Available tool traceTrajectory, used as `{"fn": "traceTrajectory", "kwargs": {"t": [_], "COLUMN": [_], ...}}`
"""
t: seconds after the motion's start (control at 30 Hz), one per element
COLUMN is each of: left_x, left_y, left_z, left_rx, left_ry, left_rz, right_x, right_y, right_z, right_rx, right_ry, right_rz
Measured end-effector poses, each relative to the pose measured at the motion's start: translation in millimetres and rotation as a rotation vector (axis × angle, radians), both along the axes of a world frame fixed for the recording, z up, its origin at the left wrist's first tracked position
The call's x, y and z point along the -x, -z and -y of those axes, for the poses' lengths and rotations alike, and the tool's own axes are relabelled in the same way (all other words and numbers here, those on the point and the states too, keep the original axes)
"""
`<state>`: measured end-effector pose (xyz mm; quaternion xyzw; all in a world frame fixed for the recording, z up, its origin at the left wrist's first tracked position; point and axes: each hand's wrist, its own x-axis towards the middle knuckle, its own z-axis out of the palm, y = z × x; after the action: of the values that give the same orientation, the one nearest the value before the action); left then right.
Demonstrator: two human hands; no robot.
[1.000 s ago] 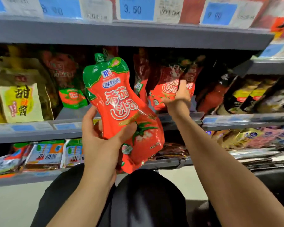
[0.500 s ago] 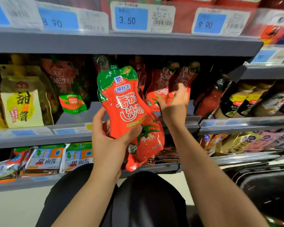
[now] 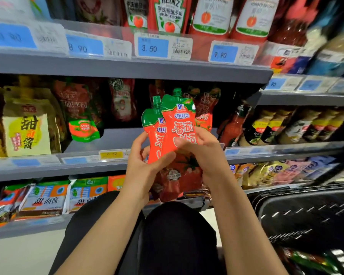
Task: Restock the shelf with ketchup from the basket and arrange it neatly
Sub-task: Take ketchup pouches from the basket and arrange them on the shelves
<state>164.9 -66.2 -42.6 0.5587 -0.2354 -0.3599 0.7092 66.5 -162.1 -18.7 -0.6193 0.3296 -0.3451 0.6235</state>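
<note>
Both hands grip two overlapped ketchup pouches [image 3: 177, 126] just before the shelf's front edge [image 3: 107, 167]: left hand [image 3: 141, 165] curled round their waist, right hand [image 3: 203, 151] pinching the front one, probably squaring them for placement.

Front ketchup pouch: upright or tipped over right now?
Upright. The front pouch has its green cap on top and label reading level, held off the shelf by both hands.

A bare stretch of the grey metal middle shelf [image 3: 115, 138] lies open between the red pouch with a green base [image 3: 81, 116] and the dark-capped red sauce bottle [image 3: 233, 124]; red spouted pouches [image 3: 123, 100] crowd its back.
</note>
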Motion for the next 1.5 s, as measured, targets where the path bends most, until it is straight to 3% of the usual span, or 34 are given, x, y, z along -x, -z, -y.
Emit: {"fn": "traceTrajectory", "kwargs": {"t": [0.23,0.37,0.53,0.7,0.87,1.0,1.23,1.5], "left_x": [-13,-20,-21,-25,-26,-23,-20,-23], "left_y": [13,12,12,13,14,16,17,15], "left_z": [9,8,16,20,23,24,27,31], "left_rx": [-0.002,0.029,0.04,0.061,0.077,0.069,0.077,0.078], "left_ry": [-0.097,-0.115,-0.099,-0.117,-0.103,-0.093,-0.072,-0.087], "left_rz": [-0.126,-0.139,-0.131,-0.134,-0.104,-0.102,-0.096,-0.092], "right_x": [10,4,-20,-32,-12,-6,-19,-30], "right_y": [32,29,21,9,51,68,56,66], "right_z": [25,62,105,141,149,141,153,170], "right_rx": [-0.217,-0.161,-0.106,0.019,0.318,0.37,0.243,0.309], "right_ry": [0.341,0.48,0.489,0.465,0.401,0.442,0.432,0.4], "right_rz": [0.08,0.204,0.267,0.143,-0.307,-0.534,-0.612,-0.525]}}
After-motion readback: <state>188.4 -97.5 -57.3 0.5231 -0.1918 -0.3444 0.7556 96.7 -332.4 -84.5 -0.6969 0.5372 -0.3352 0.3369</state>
